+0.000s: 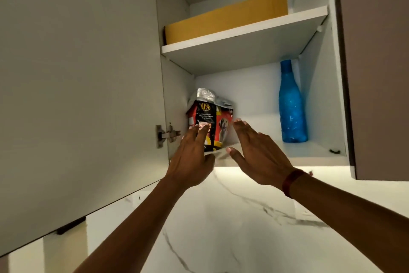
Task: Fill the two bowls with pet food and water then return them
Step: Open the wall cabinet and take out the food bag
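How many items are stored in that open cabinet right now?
3. A pet food bag stands at the left of the lower shelf, between both open hands; a blue bottle stands at that shelf's right; a yellow box lies on the upper shelf. More could hide behind the box.

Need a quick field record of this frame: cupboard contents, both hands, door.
door: cabinet door open, swung left
lower shelf: pet food bag at left, top folded; blue bottle upright at right
upper shelf: yellow box
left hand: open, fingers on the bag's front
right hand: open, beside the bag, contact unclear
bowls: not in view
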